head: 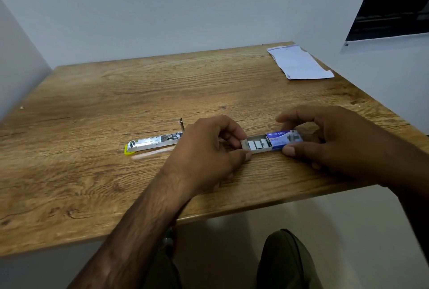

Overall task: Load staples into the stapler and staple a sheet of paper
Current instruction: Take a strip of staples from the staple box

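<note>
A small blue staple box (283,139) lies on the wooden table (116,107), its grey inner tray (257,146) slid out to the left with staple strips showing. My right hand (329,140) pinches the blue sleeve between thumb and fingers. My left hand (209,151) grips the tray's left end with thumb and forefinger. The stapler (152,143) lies opened flat just left of my left hand, its metal channel exposed and a yellow-green tip at its left end. A folded white sheet of paper (299,63) rests at the far right corner.
White walls close in the table at the back and left. A dark window opening (394,3) sits at the upper right. The table's near edge (209,214) runs above my knees.
</note>
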The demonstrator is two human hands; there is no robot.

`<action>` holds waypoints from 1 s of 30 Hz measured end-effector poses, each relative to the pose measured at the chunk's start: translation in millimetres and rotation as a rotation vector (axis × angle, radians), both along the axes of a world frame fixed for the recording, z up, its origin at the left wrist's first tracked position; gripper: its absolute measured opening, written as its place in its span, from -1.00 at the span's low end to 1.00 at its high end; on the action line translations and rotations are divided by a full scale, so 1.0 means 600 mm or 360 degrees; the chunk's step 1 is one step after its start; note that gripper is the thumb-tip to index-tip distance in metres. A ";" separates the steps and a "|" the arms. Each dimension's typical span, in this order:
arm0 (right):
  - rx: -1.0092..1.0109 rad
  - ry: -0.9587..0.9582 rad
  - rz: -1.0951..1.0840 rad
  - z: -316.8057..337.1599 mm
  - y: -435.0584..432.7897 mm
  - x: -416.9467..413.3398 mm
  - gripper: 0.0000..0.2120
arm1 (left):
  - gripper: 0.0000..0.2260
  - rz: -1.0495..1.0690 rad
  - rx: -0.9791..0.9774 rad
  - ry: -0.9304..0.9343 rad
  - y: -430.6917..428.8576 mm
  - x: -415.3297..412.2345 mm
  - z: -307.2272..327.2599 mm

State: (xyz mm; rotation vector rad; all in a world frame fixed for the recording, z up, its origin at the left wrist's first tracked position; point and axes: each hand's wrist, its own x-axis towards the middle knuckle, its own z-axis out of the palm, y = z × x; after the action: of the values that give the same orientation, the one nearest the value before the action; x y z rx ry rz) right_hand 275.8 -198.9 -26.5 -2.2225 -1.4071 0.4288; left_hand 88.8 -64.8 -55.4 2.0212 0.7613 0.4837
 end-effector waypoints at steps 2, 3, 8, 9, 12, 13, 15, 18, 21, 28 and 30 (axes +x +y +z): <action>0.0099 -0.0157 0.0033 0.007 0.000 -0.002 -0.53 | -0.80 -0.0002 0.0016 0.0003 0.000 0.000 0.000; 0.0187 -0.0218 0.0046 0.012 0.002 -0.006 -0.59 | -0.80 -0.0002 0.0021 0.0006 0.000 0.000 0.000; 0.0179 -0.0344 0.0231 0.029 0.031 -0.044 -0.87 | -0.79 -0.0009 0.0101 0.0037 0.000 -0.002 -0.001; 0.0136 -0.0391 0.0256 0.028 0.037 -0.050 -0.91 | -0.79 -0.0016 0.0098 0.0026 -0.001 -0.002 -0.002; 0.0035 -0.0497 0.0261 0.025 0.052 -0.059 -0.92 | -0.78 -0.0021 0.0079 0.0018 -0.001 -0.002 0.000; 0.0013 -0.0526 0.0264 0.024 0.055 -0.060 -0.92 | -0.77 -0.0017 0.0070 0.0025 -0.001 -0.002 0.000; -0.0009 -0.0578 0.0270 0.022 0.057 -0.062 -0.92 | -0.77 -0.0019 0.0069 0.0038 0.000 -0.001 0.000; -0.0056 -0.0594 0.0284 0.022 0.061 -0.063 -0.92 | -0.78 -0.0020 0.0098 0.0034 0.002 0.000 -0.001; -0.0121 -0.0592 0.0303 0.028 0.065 -0.062 -0.90 | -0.78 -0.0015 0.0103 0.0029 0.003 0.000 -0.002; -0.0173 -0.0694 0.0312 0.033 0.072 -0.069 -0.89 | -0.77 -0.0017 0.0090 0.0044 0.002 0.000 -0.002; -0.0130 -0.0750 0.0320 0.031 0.071 -0.069 -0.88 | -0.76 -0.0012 0.0087 0.0047 0.002 0.000 -0.002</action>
State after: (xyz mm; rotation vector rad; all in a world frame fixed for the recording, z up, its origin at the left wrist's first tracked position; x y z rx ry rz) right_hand 234.5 -156.2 -7.6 -2.3551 -1.8917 0.0197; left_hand 88.9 -63.4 -56.5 2.0852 0.7657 0.4756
